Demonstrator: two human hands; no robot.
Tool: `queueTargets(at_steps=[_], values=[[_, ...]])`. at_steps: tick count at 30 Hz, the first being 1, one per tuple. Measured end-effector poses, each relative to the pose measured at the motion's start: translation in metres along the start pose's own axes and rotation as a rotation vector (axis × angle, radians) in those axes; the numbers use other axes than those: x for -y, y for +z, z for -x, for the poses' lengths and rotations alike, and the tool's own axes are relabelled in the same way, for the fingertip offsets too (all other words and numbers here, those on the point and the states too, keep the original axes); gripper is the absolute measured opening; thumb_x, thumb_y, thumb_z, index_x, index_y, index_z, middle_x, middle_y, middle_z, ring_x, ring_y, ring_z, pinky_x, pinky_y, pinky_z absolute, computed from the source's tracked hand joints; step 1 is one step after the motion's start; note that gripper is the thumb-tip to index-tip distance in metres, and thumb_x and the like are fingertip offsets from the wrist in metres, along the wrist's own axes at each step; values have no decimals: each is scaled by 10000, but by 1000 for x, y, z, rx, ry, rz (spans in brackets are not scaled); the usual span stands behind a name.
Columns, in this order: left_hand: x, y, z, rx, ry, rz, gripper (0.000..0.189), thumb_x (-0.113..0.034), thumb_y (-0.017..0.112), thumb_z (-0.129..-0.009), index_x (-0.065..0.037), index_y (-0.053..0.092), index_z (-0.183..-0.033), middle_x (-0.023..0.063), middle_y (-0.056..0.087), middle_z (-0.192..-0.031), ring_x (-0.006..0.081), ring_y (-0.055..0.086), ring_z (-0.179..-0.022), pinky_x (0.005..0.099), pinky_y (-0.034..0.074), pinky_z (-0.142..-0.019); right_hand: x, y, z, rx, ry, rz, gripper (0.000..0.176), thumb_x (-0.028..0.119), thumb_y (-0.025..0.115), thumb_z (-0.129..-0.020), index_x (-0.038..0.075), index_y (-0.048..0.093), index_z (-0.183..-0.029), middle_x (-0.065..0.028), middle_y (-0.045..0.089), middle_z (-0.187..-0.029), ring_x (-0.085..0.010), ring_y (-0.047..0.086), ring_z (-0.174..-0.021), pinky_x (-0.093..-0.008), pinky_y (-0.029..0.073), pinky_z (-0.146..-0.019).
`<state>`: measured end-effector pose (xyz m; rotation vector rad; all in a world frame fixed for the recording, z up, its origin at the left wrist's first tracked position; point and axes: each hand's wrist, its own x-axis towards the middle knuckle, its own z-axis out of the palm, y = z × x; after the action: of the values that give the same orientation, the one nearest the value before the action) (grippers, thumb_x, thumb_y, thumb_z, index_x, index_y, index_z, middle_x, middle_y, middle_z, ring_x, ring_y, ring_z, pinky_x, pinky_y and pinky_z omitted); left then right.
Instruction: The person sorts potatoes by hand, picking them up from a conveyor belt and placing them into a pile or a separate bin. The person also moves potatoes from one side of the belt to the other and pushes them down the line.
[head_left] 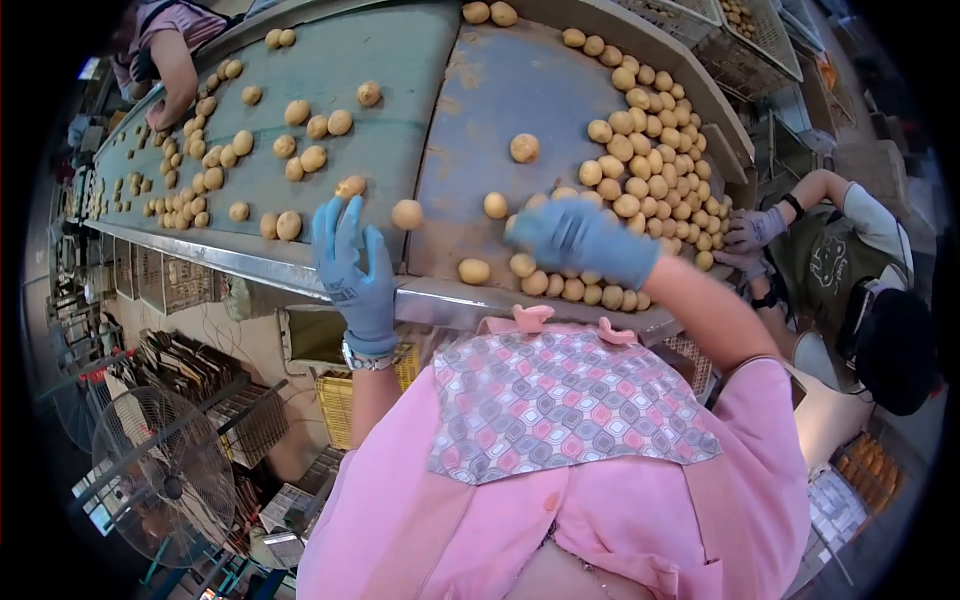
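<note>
Round yellow-brown produce that looks like small potatoes (643, 145) is spread over a sorting table. My left hand (357, 275), in a blue-grey glove, hangs over its near metal edge with fingers stretched and apart. The fingertips are right at one potato (350, 187) on the green conveyor belt (385, 50). A loose potato (407, 214) lies to the right of that hand. My right hand (590, 240), gloved the same way, is smeared by motion above the blue-grey surface (470, 120). It reaches across the near side of the pile, its fingers blurred and partly hiding several potatoes.
At the right end a co-worker (850, 260) has gloved hands beside the pile. Another person (170, 60) reaches over the far left of the belt. Plastic crates (750, 50) stand beyond the table. A large fan (160, 470) and a yellow crate (335, 410) are below, left.
</note>
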<state>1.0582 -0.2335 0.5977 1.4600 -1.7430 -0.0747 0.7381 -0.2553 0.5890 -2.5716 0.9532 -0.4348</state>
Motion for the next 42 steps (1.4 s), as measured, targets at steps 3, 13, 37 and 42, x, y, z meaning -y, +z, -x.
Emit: queueTargets(at_steps=[3, 13, 37, 42], values=[[9, -4, 2, 9, -103, 125, 393, -56, 649, -970, -21, 667, -1361, 204, 610, -1410, 361, 596, -1257, 470, 461, -1058, -112, -55, 11, -419, 341, 193, 444, 23, 643, -968, 128, 651, -1400, -77, 699, -1198, -227, 685, -1085, -330, 595, -825], [4, -17, -9, -13, -127, 44, 365, -62, 661, -962, 5, 675, -1321, 210, 631, -1379, 386, 586, -1301, 467, 449, -1124, 26, 47, 90, 86, -1, 85, 243, 225, 658, -846, 125, 648, -1067, -58, 672, -1141, -276, 621, -991, -426, 499, -798], [4, -13, -5, 26, -68, 95, 294, -40, 642, -966, 7, 690, -1253, 209, 655, -1299, 398, 614, -1216, 491, 464, -1082, -13, 61, 44, 112, -307, 203, 330, 279, 588, -983, 203, 678, -1292, -66, 631, -1427, -246, 523, -1426, -512, 338, -1230], [-2, 5, 1, 72, -91, 134, 292, -48, 609, -1000, 44, 685, -1267, 213, 657, -1338, 377, 631, -1233, 464, 470, -1089, -4, 43, 19, -207, 417, 87, 476, 252, 625, -999, 124, 601, -1457, -131, 524, -1577, -340, 449, -1489, -522, 338, -1237]])
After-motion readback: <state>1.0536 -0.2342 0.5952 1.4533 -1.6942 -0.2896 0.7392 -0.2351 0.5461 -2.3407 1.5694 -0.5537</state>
